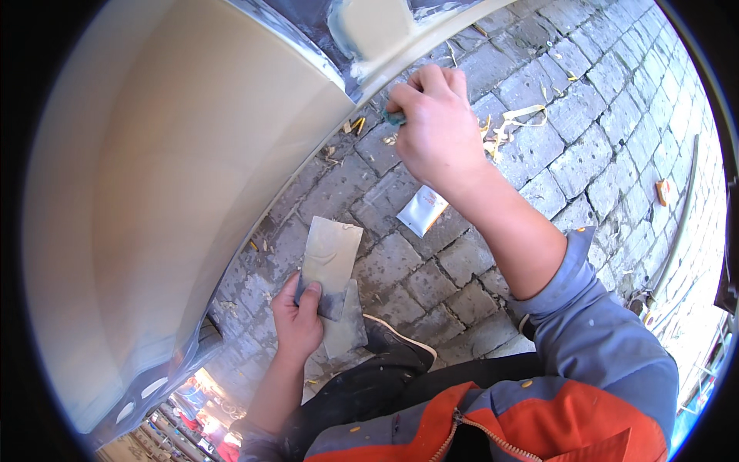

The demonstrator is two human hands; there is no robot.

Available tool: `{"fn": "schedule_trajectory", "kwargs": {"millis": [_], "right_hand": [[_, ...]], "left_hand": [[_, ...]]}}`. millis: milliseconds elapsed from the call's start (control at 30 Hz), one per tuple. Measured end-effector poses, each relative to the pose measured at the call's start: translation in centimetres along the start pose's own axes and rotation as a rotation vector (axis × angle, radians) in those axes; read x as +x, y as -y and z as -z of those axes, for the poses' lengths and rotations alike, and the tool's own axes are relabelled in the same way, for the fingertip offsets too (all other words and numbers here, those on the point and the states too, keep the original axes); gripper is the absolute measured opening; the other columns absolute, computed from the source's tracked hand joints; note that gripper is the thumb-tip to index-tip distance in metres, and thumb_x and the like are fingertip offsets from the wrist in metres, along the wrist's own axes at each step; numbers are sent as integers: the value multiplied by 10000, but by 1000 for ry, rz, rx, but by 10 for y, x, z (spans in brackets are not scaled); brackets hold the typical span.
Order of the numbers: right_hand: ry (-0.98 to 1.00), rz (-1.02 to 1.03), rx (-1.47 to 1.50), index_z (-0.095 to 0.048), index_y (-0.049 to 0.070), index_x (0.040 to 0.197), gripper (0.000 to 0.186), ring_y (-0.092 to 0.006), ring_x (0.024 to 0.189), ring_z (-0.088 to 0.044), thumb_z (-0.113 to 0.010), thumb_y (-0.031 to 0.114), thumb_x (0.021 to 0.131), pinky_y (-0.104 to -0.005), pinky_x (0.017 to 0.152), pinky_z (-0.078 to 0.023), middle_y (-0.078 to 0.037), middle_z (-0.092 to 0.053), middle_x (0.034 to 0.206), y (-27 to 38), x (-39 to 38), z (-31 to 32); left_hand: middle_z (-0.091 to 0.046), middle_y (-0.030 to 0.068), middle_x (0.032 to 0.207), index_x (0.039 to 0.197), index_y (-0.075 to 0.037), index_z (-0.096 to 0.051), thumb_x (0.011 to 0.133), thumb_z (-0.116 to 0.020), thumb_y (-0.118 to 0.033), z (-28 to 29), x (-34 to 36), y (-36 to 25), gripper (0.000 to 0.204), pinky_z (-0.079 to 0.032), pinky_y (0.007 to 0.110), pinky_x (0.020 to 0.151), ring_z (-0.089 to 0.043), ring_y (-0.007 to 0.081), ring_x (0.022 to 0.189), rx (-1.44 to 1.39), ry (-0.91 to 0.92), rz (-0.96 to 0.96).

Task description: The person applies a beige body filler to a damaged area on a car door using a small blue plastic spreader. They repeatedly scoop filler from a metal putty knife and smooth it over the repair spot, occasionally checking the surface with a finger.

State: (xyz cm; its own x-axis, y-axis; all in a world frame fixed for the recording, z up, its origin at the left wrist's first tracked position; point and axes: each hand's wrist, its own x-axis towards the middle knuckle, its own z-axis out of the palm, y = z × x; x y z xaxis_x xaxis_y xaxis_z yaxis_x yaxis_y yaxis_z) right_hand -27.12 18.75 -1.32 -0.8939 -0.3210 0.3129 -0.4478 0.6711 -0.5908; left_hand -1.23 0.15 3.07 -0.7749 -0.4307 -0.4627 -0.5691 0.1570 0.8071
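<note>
My left hand [299,319] is closed on a flat rectangular plate [332,250], its thumb pressing on the dark lower part. Beige putty-like paste covers the plate's upper part. Just behind it shows a second greyish plate [346,327]; whether the same hand grips it I cannot tell. My right hand [439,115] is raised over the paving beside the beige car body panel [215,138], fingers curled together. A small piece of something teal [395,118] sticks out at its left side, mostly hidden. A white and orange tube or packet [423,210] lies on the bricks below my right forearm.
Grey paving bricks [469,258] spread under and right of the panel, with yellowish peeled strips [512,123] and scraps on them. An orange-brown block [662,192] lies farther right, near a long dark hose or rod [683,223]. My shoe [396,343] rests below the plates.
</note>
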Motion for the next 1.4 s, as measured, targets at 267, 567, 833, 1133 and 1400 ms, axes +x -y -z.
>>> {"fn": "schedule_trajectory", "kwargs": {"millis": [267, 567, 833, 1133, 1400], "right_hand": [[-424, 334, 222, -789, 175, 973, 351, -327, 1126, -546, -788, 11, 663, -431, 993, -437, -61, -624, 1129, -34, -9, -43], [-500, 340, 223, -769, 187, 949, 416, -336, 1140, -507, -768, -1, 579, -440, 1009, -415, -63, -595, 1127, -31, 1, -70], [-251, 197, 77, -752, 149, 940, 361, -367, 1156, -499, -719, 11, 609, -450, 978, -480, -109, -574, 1119, -6, 2, -35], [-27, 28, 13, -784, 107, 972, 247, -372, 1138, -523, -685, 49, 753, -427, 1001, -512, -132, -593, 1094, 23, 14, -2], [-9, 68, 72, -761, 107, 954, 298, -367, 1130, -528, -696, -26, 695, -447, 982, -496, -116, -592, 1073, -16, -18, -17]], "left_hand": [[-742, 38, 1063, 1183, 53, -700, 1031, -560, -53, 3, -1, 8, 232, -502, 256, 856, -631, 75, 959, -15, 24, 7], [-742, 36, 1068, 1194, 45, -700, 1036, -566, -56, 1, 0, 12, 231, -503, 253, 856, -633, 74, 955, -57, 25, 14], [-749, 42, 1070, 1191, 46, -699, 1036, -565, -58, 0, 2, 7, 229, -506, 250, 858, -645, 73, 961, -39, 40, 12], [-729, 14, 1019, 1173, 41, -701, 1040, -567, -71, -3, 1, -1, 220, -495, 245, 807, -620, 60, 903, -24, 31, 26], [-721, 10, 1025, 1173, 35, -703, 1034, -564, -66, -2, -3, 1, 221, -493, 248, 820, -614, 62, 919, -13, -4, 25]]}}
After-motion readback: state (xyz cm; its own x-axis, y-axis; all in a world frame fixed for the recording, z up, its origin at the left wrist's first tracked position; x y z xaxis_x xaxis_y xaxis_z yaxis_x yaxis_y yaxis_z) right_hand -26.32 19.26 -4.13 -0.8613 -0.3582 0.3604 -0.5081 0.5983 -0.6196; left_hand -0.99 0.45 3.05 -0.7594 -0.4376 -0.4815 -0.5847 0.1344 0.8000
